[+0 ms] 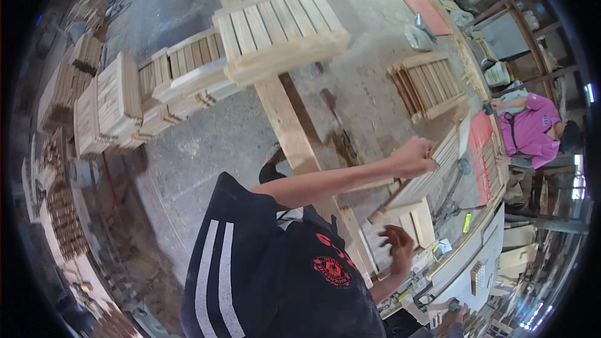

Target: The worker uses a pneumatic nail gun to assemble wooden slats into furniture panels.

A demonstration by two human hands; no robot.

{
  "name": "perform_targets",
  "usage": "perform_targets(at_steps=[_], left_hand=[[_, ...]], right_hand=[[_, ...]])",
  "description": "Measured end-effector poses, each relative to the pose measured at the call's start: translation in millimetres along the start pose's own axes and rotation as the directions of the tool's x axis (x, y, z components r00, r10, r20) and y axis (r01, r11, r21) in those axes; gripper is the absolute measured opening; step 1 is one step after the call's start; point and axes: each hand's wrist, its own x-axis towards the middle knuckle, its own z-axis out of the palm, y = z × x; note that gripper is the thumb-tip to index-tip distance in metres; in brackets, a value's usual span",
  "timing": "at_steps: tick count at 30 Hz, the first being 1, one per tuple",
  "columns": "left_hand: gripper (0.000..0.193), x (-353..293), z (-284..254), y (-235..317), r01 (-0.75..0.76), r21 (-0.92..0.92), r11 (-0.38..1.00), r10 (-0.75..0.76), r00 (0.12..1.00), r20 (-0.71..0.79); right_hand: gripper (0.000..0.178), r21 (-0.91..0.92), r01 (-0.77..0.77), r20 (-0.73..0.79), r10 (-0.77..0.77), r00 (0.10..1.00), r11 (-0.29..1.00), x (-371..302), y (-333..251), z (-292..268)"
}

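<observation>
My left hand (413, 158), at the end of the bare arm reaching across the bench, is closed. It rests against the upper long edge of a slatted wooden panel (426, 172); what its fingers grip, if anything, is hidden. The panel appears tilted on the bench. Below it, my right hand (399, 245) is held apart from the panel, fingers bent and spread, with nothing seen in it. Pale wooden boards (418, 224) lie beside that hand. Another slatted panel (429, 86) lies farther along the bench top.
Stacked slatted panels (282, 25) stand on the left, with more piles (113, 103) behind them. A wooden beam (288, 122) edges the bench. A red-handled tool (330, 101) lies on the bench. Across it stands a person in pink (532, 125); another person's hand (452, 322) shows lower right.
</observation>
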Motion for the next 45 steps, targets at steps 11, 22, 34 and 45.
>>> perform_targets(at_steps=[11, 22, 34, 45], left_hand=[[0.041, -106, 69, -7, 0.223, -0.088, 0.971, -0.217, 0.973, 0.077], [0.045, -30, 83, -134, 0.029, 0.606, 0.795, -0.229, 0.939, 0.256], [0.078, -43, 132, -312, 0.075, 0.975, 0.211, -0.603, 0.795, 0.069], [0.045, -53, 149, -238, 0.428, 0.874, 0.23, -0.918, 0.393, 0.049]], right_hand=[[0.07, 0.444, -0.017, -0.306, 0.17, 0.937, 0.896, 45, 254, -164], [0.067, 0.208, -0.203, -0.563, 0.287, 0.775, 0.957, 50, 386, -51], [0.034, 0.018, -0.124, -0.489, 0.117, 0.864, 0.992, -12, 335, -32], [0.025, -0.191, -0.212, -0.707, 0.016, 0.707, 0.958, -22, 354, 1]])
